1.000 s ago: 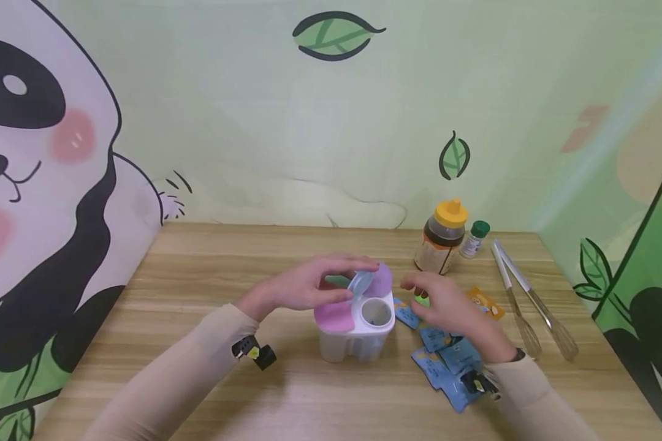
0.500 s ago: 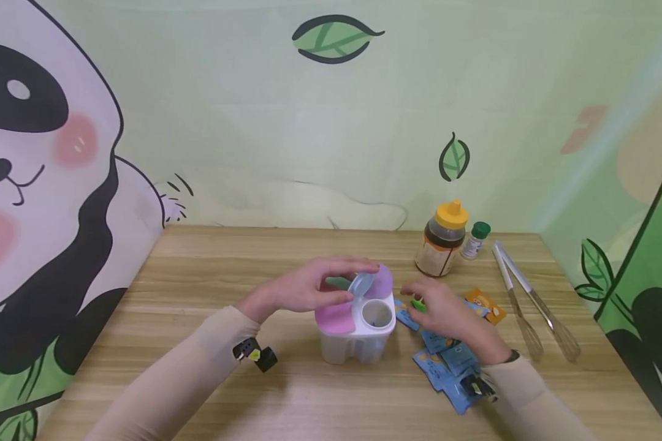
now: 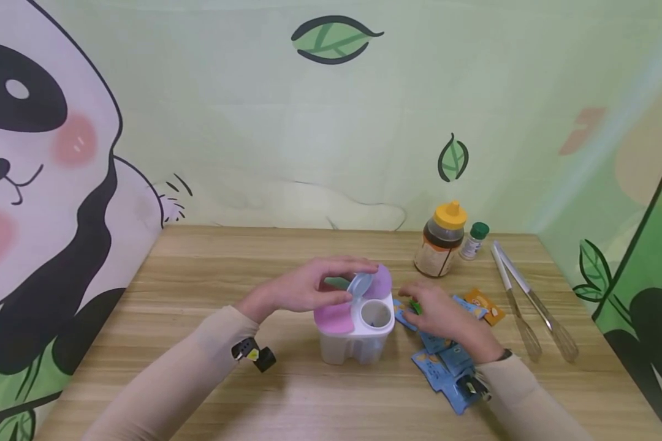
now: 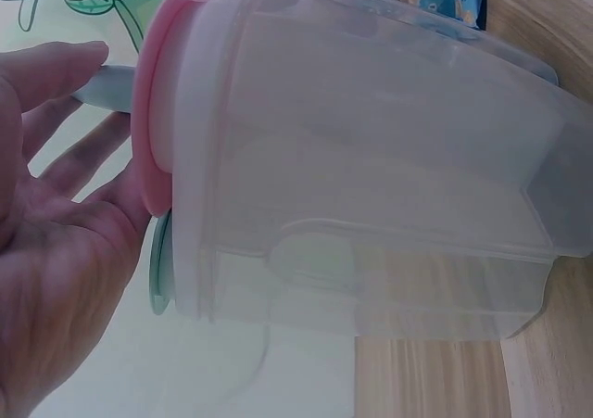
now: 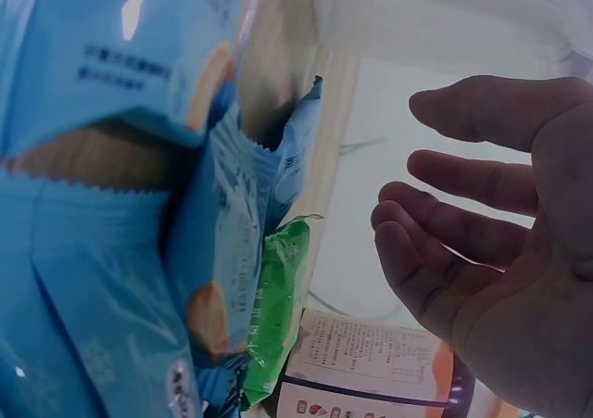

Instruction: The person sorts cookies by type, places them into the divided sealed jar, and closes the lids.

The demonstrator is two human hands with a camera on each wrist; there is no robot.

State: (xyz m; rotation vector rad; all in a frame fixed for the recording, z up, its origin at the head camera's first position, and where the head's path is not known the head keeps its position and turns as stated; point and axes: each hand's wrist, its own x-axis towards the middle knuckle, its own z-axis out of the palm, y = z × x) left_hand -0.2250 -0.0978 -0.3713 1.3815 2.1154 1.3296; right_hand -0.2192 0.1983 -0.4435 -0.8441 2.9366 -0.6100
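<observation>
So, left hand (image 3: 309, 285) pinches the raised flap (image 3: 360, 285) on the box (image 3: 346, 348); right hand (image 3: 438, 309) hovers empty, fingers relaxed, over the packets (image 3: 434, 369) beside it. Best hold the flap clear of the hole (image 3: 376, 313), lift one packet by its edge.

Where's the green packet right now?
In the right wrist view, the green packet lies left of the right hand, between the blue packets and the bottle.

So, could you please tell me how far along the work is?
Done: one compartment of the container stands uncovered. In hand: the left hand holds the blue lid raised, while the right hand, holding nothing, is near the blue packets. Probably left: those packets, outside the container, and closing that lid.
</observation>
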